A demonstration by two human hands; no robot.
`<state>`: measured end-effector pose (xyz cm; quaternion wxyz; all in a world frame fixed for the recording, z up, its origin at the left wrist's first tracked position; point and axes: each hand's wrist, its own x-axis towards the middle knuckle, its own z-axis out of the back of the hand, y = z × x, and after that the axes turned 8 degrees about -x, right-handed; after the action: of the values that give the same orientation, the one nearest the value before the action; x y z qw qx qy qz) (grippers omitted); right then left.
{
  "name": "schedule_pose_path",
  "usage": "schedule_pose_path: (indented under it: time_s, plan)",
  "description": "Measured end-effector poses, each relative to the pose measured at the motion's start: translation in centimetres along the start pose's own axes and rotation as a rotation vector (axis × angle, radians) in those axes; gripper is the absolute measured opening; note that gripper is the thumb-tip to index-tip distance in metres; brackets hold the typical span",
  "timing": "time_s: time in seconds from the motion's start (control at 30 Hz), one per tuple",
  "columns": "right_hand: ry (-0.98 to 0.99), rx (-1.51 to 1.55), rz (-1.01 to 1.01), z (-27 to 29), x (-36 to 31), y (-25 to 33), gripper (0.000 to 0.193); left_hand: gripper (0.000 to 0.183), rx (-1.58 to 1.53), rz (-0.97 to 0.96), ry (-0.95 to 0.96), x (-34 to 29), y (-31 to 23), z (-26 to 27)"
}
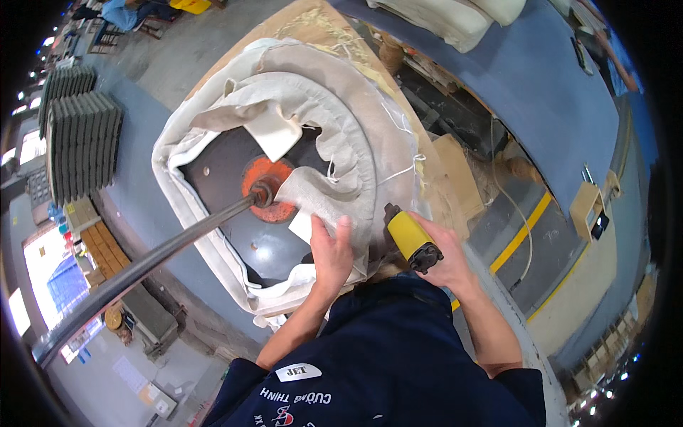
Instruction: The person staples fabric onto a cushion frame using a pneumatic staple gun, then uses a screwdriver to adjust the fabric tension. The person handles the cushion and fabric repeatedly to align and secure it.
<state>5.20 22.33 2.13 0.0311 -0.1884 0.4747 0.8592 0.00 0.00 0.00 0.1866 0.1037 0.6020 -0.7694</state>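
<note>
Yellow tool [408,236] clasped by right hand [448,257]; left hand [332,257] at loose fabric [316,191], pinch unclear; creases risked through slack.

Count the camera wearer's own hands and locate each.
2: the left hand is at the beige fabric; the right hand grips a yellow-and-black handheld tool.

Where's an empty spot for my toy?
The blue tabletop is bare between the pale cushions and the cream holder. The dark panel has bare room below the orange disc. Crowded: left hand at gathered fabric, right hand holding yellow handheld tool.
</note>
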Motion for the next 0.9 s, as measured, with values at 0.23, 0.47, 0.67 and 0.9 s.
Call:
schedule_pose_path:
  time_s: [0.23,0.47,0.67,0.9]
  plan:
    - [-0.015,-0.016,-0.114,0.2,0.1,2.8,0.090,0.034,-0.205,0.251,-0.005,2.5,-1.2,2.1]
    - [0.066,-0.096,-0.153,0.3,3.5,6.3,0.092,0.032,-0.678,0.331,-0.054,4.3,-1.3,2.5]
    - [0.255,-0.258,-0.284,-0.3,6.7,9.0,0.089,0.033,-0.731,0.390,-0.063,5.0,-0.4,2.6]
    - [0.251,-0.284,-0.394,-1.3,7.5,9.8,0.087,0.034,-0.734,0.391,0.010,7.6,0.0,2.0]
